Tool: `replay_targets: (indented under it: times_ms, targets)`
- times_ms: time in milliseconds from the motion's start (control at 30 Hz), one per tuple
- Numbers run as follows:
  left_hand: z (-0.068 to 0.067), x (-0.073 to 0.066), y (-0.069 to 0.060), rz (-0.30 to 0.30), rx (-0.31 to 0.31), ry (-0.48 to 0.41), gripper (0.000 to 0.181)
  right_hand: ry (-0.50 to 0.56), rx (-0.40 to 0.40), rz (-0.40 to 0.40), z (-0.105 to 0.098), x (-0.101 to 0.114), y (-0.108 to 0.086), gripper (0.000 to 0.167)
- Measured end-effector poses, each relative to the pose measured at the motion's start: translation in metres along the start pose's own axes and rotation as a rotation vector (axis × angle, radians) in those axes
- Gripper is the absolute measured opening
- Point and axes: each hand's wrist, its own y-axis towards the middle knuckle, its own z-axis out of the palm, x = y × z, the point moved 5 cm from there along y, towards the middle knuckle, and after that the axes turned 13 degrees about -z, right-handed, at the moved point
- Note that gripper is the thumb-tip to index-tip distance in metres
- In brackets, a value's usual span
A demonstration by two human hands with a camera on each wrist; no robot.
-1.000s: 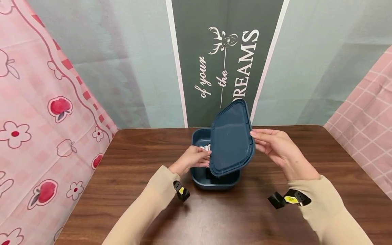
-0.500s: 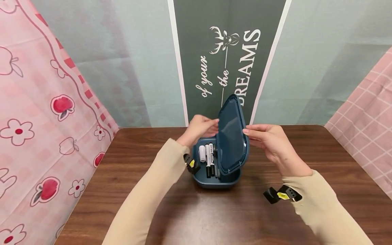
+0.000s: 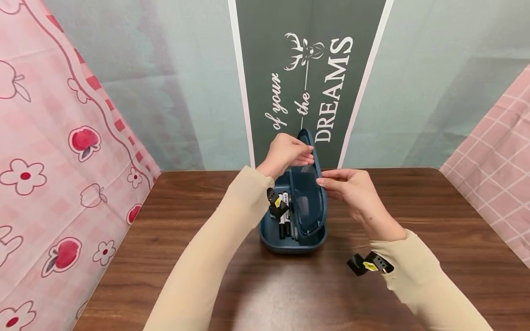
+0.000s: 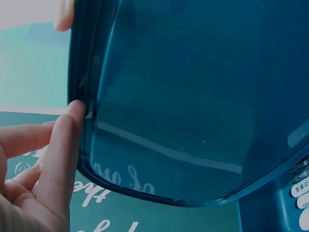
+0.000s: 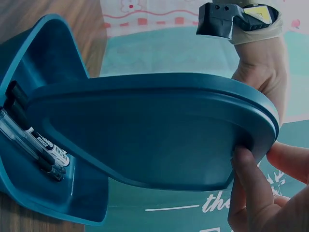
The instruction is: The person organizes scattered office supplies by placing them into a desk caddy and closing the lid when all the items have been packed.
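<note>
A dark blue lid [image 3: 307, 202] stands tilted on edge, its lower end over a dark blue plastic box [image 3: 290, 248] on the table. My left hand [image 3: 285, 152] pinches its upper rim; in the left wrist view the thumb [image 4: 63, 159] lies along that rim. Farther down the same side, my right hand [image 3: 352, 193] pinches the edge, thumb on the outer face in the right wrist view. Inside the box lie white markers [image 3: 286, 207] with black caps and slim clear pens [image 5: 19, 135]. My left wrist hides part of the box's left side.
The brown wooden table [image 3: 174, 230] extends around the box. A grey-green printed curtain [image 3: 198, 92] hangs behind it, with a pink patterned curtain [image 3: 54, 184] on the left and a pink checked one [image 3: 497, 161] on the right.
My left hand has moved up and right from the lid's left edge to its upper rim. The lid has turned steeper and shifted left, the right hand moving with it, uncovering the markers and pens.
</note>
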Motion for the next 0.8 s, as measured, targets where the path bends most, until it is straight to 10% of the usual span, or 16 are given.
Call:
replay_targets:
  times_ms: [567,800]
  targets:
    - [-0.011,0.016,0.001,-0.027,-0.07,0.09,0.018,-0.252,0.073,-0.057,0.016,0.001,-0.003,0.032]
    - [-0.015,0.016,-0.002,-0.07,0.03,0.149,0.017,-0.152,0.142,0.001,0.011,-0.006,-0.004,0.041]
